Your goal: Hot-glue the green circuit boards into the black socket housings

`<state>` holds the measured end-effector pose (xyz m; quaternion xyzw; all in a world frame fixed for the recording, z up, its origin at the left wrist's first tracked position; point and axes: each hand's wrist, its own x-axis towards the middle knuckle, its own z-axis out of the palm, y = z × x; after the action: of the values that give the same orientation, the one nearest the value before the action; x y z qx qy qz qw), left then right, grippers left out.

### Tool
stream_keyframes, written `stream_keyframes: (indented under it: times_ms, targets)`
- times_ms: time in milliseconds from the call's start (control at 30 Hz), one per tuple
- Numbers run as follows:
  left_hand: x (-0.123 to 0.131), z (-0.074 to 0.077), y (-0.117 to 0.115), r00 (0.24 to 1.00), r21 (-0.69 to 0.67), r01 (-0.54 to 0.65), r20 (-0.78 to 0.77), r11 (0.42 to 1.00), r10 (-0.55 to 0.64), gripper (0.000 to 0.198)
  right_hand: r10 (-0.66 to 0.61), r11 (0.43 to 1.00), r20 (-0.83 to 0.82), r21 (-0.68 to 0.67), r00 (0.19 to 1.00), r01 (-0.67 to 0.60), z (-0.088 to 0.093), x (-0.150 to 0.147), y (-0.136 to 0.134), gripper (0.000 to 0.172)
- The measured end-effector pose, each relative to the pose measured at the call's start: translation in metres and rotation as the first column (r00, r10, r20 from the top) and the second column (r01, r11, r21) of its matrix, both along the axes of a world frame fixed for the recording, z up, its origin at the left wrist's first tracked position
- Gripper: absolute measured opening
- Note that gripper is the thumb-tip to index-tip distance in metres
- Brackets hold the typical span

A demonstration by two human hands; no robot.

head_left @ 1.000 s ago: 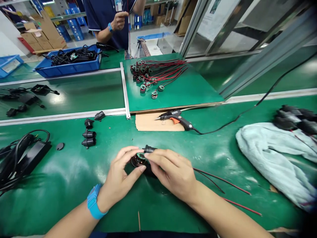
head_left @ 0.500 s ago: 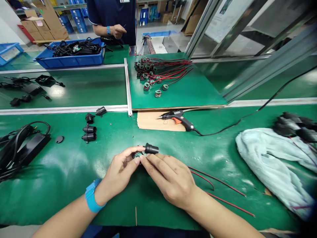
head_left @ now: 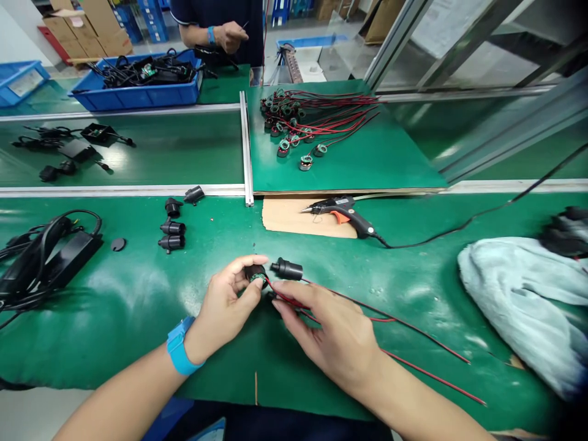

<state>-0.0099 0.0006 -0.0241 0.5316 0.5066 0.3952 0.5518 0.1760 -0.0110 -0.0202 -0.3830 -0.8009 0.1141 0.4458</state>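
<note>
My left hand (head_left: 227, 303) pinches a small round coil part (head_left: 256, 275) between thumb and fingers, just above the green table (head_left: 114, 318). Red and black wires (head_left: 395, 321) run from that part to the right across the table. My right hand (head_left: 328, 331) lies over these wires close to the coil, fingers curled on them. A black plug-shaped housing (head_left: 287, 269) lies on the table just beyond my fingertips.
A black glue gun (head_left: 342, 213) rests on cardboard (head_left: 294, 220) ahead. Three black housings (head_left: 171, 228) lie to the left, a black adapter with cable (head_left: 43, 257) further left. A pale cloth (head_left: 519, 300) covers the right. Wired coils (head_left: 298, 131) lie on a raised board. Another person (head_left: 220, 27) stands beyond a blue bin (head_left: 138, 95).
My right hand has slid back and right off the coil, so the red wires now show stretched across the table. The black housing lies uncovered. The view has shifted slightly.
</note>
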Motion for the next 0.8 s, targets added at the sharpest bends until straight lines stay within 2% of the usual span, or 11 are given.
stream_keyframes:
  times_ms: [167, 267, 400, 467, 533, 600, 667, 733, 800]
  targets:
    - [-0.004, -0.002, 0.0, 1.0, -0.027, -0.003, 0.006, 1.0, 0.003, 0.046, 0.043, 0.998, 0.006, -0.041, 0.999, -0.043, 0.008, 0.007, -0.006, 0.033]
    - [-0.007, 0.001, 0.001, 0.998, -0.014, -0.014, -0.055, 1.0, 0.013, 0.055, -0.059, 0.997, 0.175, -0.048, 0.983, 0.068, 0.021, 0.028, -0.003, 0.03]
    - [-0.006, -0.002, 0.003, 0.981, 0.092, -0.015, -0.193, 0.996, 0.033, 0.062, -0.154, 0.978, 0.353, -0.081, 0.923, 0.194, 0.031, 0.062, 0.006, 0.015]
    - [-0.002, -0.006, 0.003, 0.966, 0.155, -0.002, -0.254, 0.988, 0.042, 0.065, -0.192, 0.969, 0.415, -0.066, 0.889, 0.24, 0.028, 0.072, 0.011, 0.022]
    - [0.001, -0.008, 0.003, 0.937, 0.21, 0.037, -0.347, 0.977, 0.039, 0.072, -0.284, 0.945, 0.493, 0.0, 0.822, 0.326, 0.02, 0.079, 0.017, 0.031]
    - [0.002, -0.007, 0.004, 0.877, 0.234, 0.131, -0.481, 0.963, -0.003, 0.078, -0.374, 0.911, 0.556, 0.069, 0.743, 0.407, 0.012, 0.084, 0.023, 0.038]
    - [-0.004, -0.003, 0.007, 0.785, 0.285, 0.253, -0.619, 0.924, -0.024, 0.07, -0.427, 0.872, 0.595, 0.072, 0.681, 0.484, 0.006, 0.089, 0.03, 0.04]
    - [-0.018, 0.004, 0.016, 0.682, 0.401, 0.309, -0.725, 0.862, 0.093, 0.052, -0.447, 0.823, 0.626, 0.008, 0.639, 0.567, 0.004, 0.095, 0.038, 0.04]
    - [-0.039, 0.012, 0.029, 0.546, 0.514, 0.253, -0.775, 0.82, 0.318, 0.044, -0.462, 0.764, 0.639, -0.065, 0.615, 0.642, 0.003, 0.101, 0.045, 0.038]
